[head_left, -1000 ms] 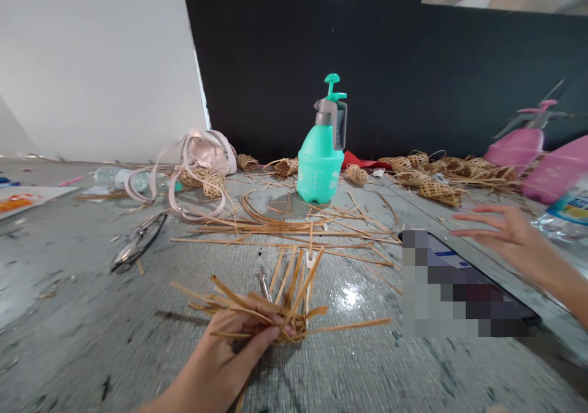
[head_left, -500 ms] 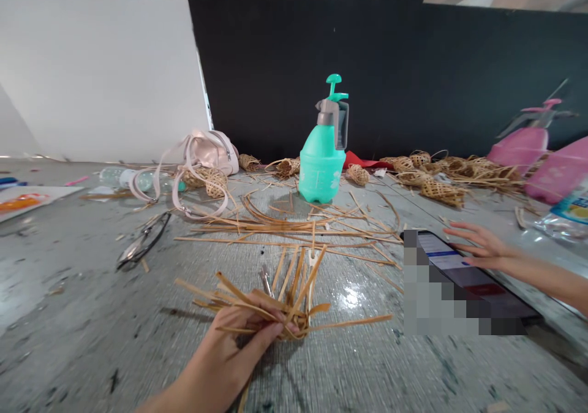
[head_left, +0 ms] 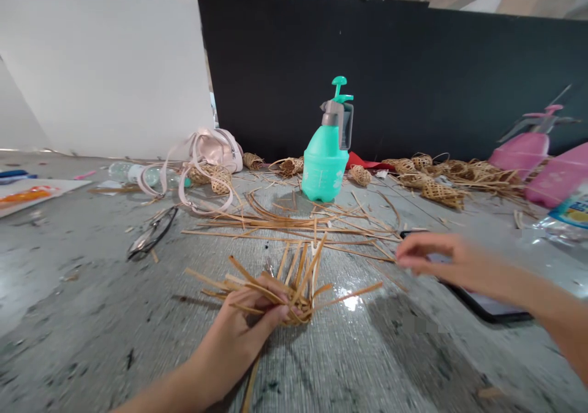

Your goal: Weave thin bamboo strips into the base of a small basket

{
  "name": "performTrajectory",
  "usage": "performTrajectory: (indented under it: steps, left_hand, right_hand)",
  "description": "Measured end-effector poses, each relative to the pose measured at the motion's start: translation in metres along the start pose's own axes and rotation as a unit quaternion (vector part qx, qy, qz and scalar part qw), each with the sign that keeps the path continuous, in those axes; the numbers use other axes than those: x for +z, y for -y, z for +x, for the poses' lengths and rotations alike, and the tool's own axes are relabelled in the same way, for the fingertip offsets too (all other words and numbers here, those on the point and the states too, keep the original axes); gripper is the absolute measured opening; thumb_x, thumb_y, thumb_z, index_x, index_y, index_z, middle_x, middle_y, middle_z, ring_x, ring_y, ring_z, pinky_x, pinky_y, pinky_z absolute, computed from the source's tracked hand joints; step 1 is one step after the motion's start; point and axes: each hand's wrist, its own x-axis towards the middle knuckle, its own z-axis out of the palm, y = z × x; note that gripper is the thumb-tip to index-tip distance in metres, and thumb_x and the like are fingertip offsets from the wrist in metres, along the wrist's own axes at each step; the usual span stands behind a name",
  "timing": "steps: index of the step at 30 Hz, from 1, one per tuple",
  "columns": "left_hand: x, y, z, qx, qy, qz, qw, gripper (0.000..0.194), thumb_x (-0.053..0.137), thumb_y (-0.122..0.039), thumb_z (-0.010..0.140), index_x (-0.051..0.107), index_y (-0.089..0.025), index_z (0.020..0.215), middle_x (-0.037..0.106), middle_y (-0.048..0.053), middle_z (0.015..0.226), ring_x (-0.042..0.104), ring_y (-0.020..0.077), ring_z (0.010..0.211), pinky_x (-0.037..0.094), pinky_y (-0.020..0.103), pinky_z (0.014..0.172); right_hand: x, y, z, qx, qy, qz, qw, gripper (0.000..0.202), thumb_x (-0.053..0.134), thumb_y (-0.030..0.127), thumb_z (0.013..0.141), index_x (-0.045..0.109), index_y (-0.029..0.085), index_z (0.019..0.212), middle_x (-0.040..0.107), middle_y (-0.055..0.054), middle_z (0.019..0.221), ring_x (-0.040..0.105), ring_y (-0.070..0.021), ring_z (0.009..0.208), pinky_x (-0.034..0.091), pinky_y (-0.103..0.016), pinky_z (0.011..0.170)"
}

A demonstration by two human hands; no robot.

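Note:
My left hand (head_left: pixel 250 324) is shut on a partly woven bamboo basket (head_left: pixel 301 315), pinching its near left side between thumb and fingers. Loose strips fan out from the weave, several of them standing up at its far side. To the right, my right hand (head_left: pixel 441 260) hovers above a smartphone (head_left: pixel 487 309), covering part of it. Its fingers are loosely curled and blurred, and I see nothing in them. Just beyond the basket lie long bamboo strips (head_left: pixel 275 223).
A green spray bottle (head_left: pixel 325 165) stands behind the strips. Finished woven pieces (head_left: pixel 443 193) lie along the dark panel near pink spray bottles (head_left: pixel 519 152). On the left are glasses (head_left: pixel 151 235), a pale pink bag (head_left: pixel 215 149), a clear bottle (head_left: pixel 122 173) and a white sheet (head_left: pixel 41 195).
My right hand has come off the phone's screen and moved left, its fingers curling from stretched out. My left hand still holds the basket. The view has shifted slightly.

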Motion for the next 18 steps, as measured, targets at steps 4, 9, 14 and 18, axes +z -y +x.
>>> performTrajectory:
  steps: [4,9,14,18]
  left_hand:
    - [0.0,-0.003,0.002,-0.003,-0.004,-0.015,1.0,0.014,0.053,-0.013,0.076,0.063,-0.017,0.067,0.066,0.002,0.074,0.061,0.0157,0.073,0.049,0.026,0.072]
    - [0.0,-0.005,0.002,-0.014,-0.006,-0.055,0.998,0.014,0.051,-0.013,0.076,0.062,-0.016,0.068,0.064,0.003,0.076,0.06,0.016,0.079,0.048,0.025,0.076]
    - [0.001,-0.003,0.0,-0.013,0.002,-0.082,0.997,0.013,0.052,-0.014,0.076,0.064,-0.017,0.07,0.066,0.002,0.077,0.061,0.0154,0.077,0.049,0.024,0.073]
    - [0.003,-0.002,0.0,-0.021,0.011,-0.072,0.997,0.013,0.054,-0.015,0.076,0.065,-0.018,0.071,0.068,0.0,0.075,0.062,0.0156,0.075,0.05,0.025,0.074]
  right_hand:
    - [0.053,0.058,-0.002,-0.02,0.109,0.025,0.994,0.012,0.065,0.039,0.068,0.067,0.032,0.078,0.068,0.004,0.076,0.06,-0.0161,0.058,0.051,-0.029,0.052]
    - [0.101,0.086,0.0,-0.009,0.06,0.207,0.976,0.011,0.058,0.032,0.075,0.067,0.027,0.078,0.068,0.001,0.076,0.057,-0.0131,0.048,0.047,-0.027,0.043]
    - [0.113,0.09,0.0,-0.07,-0.049,0.21,0.974,0.012,0.056,0.028,0.078,0.066,0.028,0.072,0.067,0.003,0.069,0.061,-0.0177,0.063,0.049,-0.032,0.058]
    - [0.118,0.09,-0.003,-0.106,-0.078,0.163,0.978,0.012,0.052,0.027,0.081,0.061,0.029,0.073,0.064,0.002,0.072,0.059,-0.0181,0.066,0.046,-0.033,0.058]
